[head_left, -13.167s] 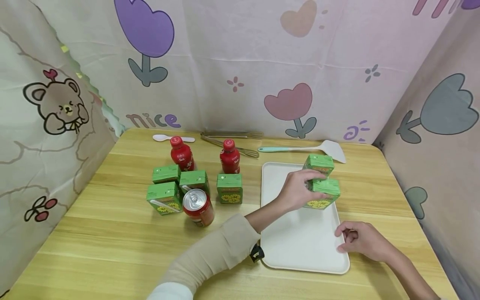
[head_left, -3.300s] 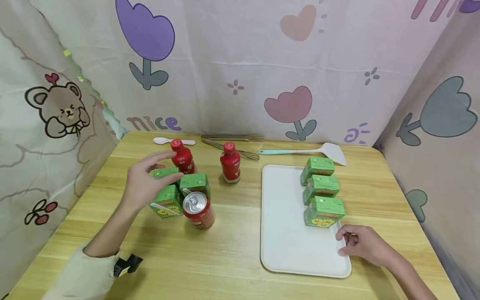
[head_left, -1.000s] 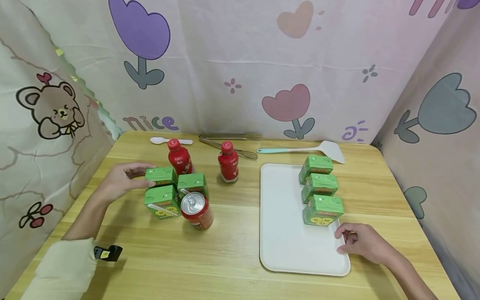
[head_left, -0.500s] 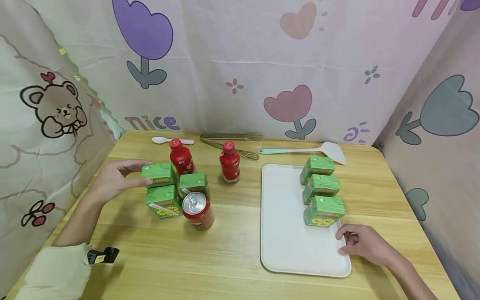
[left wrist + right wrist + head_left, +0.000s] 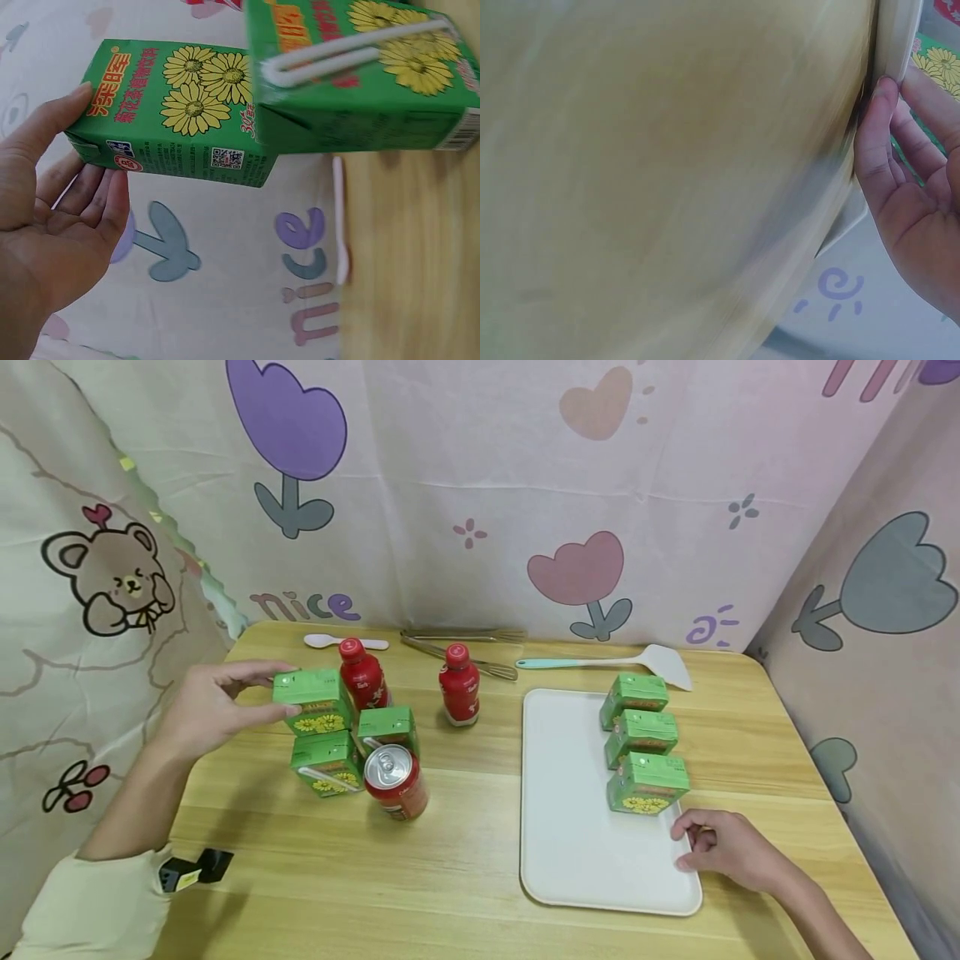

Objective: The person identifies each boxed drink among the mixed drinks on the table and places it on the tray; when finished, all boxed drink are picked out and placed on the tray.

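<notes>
Close to us, on the yellow wooden counter (image 5: 450, 877), our right hand (image 5: 723, 843) is pinching the right edge of a flat white tray with round corners (image 5: 577, 843). Three small green cardboard drink boxes with yellow flowers (image 5: 647, 785) are standing in a line along the tray's right side. Over to the left, a round red metal can with a silver top (image 5: 397, 785) is standing. Just left of it, a green straw box (image 5: 327, 764) is standing, and another green box (image 5: 388, 722) is hiding partly behind the can. A bit farther back, our left hand (image 5: 206, 710) is clamping one more green drink box with yellow flowers (image 5: 311, 702) between thumb and fingers. That box is hanging above the counter, behind the straw box. Past it, two red bottles with red caps (image 5: 460, 685) are standing apart. Farther still, a small white spoon (image 5: 348, 642), thin golden metal whisks (image 5: 498, 668) and a white spatula with a blue-green handle (image 5: 663, 664) are lying. Last, a pale cloth with flower pictures (image 5: 480, 443) is hanging.
</notes>
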